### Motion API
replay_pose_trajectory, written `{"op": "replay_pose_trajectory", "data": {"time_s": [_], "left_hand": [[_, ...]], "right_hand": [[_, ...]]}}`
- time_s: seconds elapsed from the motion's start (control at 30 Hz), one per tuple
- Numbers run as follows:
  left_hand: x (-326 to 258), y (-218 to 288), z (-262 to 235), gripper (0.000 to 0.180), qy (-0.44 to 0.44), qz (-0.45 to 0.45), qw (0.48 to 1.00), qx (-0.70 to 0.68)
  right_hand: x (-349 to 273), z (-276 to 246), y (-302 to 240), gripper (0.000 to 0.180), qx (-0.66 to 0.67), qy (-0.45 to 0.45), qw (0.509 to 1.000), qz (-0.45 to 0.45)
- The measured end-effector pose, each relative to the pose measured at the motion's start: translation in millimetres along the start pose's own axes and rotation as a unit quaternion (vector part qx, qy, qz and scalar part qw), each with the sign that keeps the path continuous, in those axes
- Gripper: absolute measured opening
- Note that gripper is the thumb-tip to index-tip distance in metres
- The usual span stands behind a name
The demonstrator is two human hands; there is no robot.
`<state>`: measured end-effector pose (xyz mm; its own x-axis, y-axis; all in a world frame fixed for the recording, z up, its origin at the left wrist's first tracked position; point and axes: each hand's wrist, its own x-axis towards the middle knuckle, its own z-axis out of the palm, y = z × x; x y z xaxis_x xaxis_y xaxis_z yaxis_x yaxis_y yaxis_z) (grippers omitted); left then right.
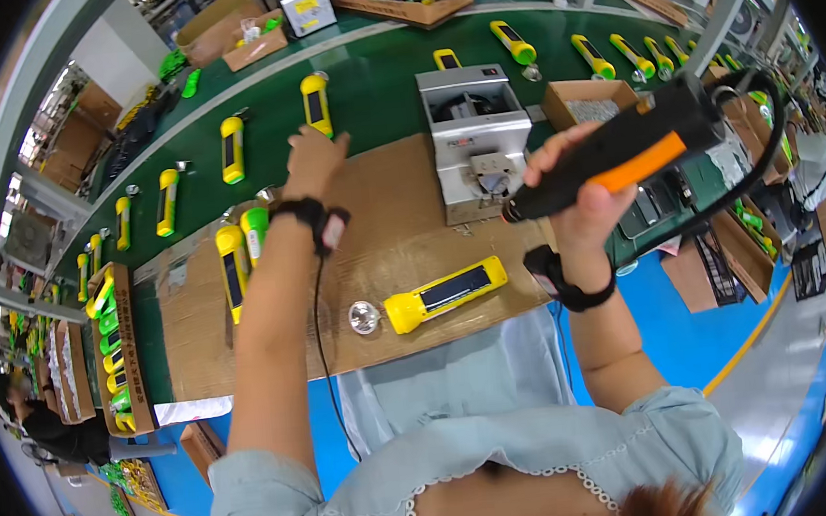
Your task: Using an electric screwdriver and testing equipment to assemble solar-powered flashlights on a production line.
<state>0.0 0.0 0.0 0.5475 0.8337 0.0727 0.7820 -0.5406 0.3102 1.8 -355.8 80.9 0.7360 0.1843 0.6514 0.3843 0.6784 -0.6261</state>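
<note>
Cardboard [382, 236] tops the green bench [370, 82]; the right hand [586, 217], fingers wrapped, points a black tool [631, 134] left; the left hand [315, 161], pinch unclear, reaches a flashlight [317, 105], long axis running away.

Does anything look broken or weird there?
The nearest yellow flashlight on the cardboard looks odd: a shiny cup sits outside its wide end, not in it. Several flashlights on the green belt have one too, so that's probably normal here. Nothing looks clearly spilled or damaged.
</note>
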Motion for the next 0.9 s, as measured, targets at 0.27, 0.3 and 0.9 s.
{"op": "replay_pose_trajectory", "data": {"time_s": [0.27,0.3,0.9], "left_hand": [[88,-35,68,0.05,0.025,0.053,0.998,0.006],[83,-25,64,0.05,0.017,0.057,0.998,0.006],[-264,-219,-193,0.017,0.109,0.123,0.878,-0.45]], "right_hand": [[33,-1,40,0.048,0.032,-0.016,0.998,-0.054],[36,-1,41,0.065,-0.053,0.013,0.997,-0.052],[21,-18,58,0.045,-0.006,-0.058,0.991,0.117]]}}
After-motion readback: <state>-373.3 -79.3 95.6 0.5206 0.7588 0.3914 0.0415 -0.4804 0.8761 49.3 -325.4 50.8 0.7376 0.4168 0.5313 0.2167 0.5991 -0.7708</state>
